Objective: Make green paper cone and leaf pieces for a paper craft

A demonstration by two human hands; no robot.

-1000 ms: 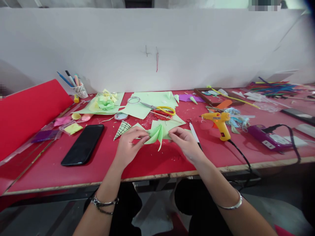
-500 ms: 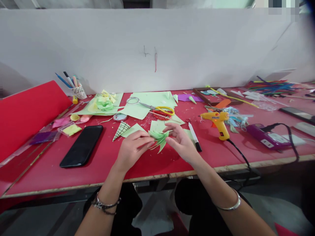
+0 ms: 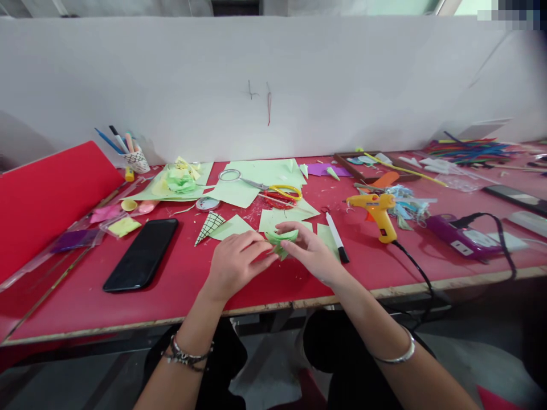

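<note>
Between my two hands, above the front of the red table, is a piece of light green paper cut into thin strips [image 3: 282,236]. My left hand [image 3: 239,262] pinches it from the left side. My right hand [image 3: 308,250] curls round its right side, fingers over the top and thumb below. The lower strips are partly hidden by my fingers. Pale green paper pieces [image 3: 233,228] lie just behind my hands. A white marker with a black cap [image 3: 337,238] is to the right of my right hand, and a grid-patterned paper cone [image 3: 209,226] lies beyond my left.
A yellow glue gun [image 3: 378,210] stands at the right, its cable running over the table edge near a purple power strip [image 3: 464,242]. A black phone [image 3: 143,255] lies at the left. Yellow-handled scissors [image 3: 284,191] and a tape roll [image 3: 207,203] are further back.
Both hands have closed in on the green strips. My left hand moved slightly right, and the strips that hung down and fanned out are now gathered and mostly covered.
</note>
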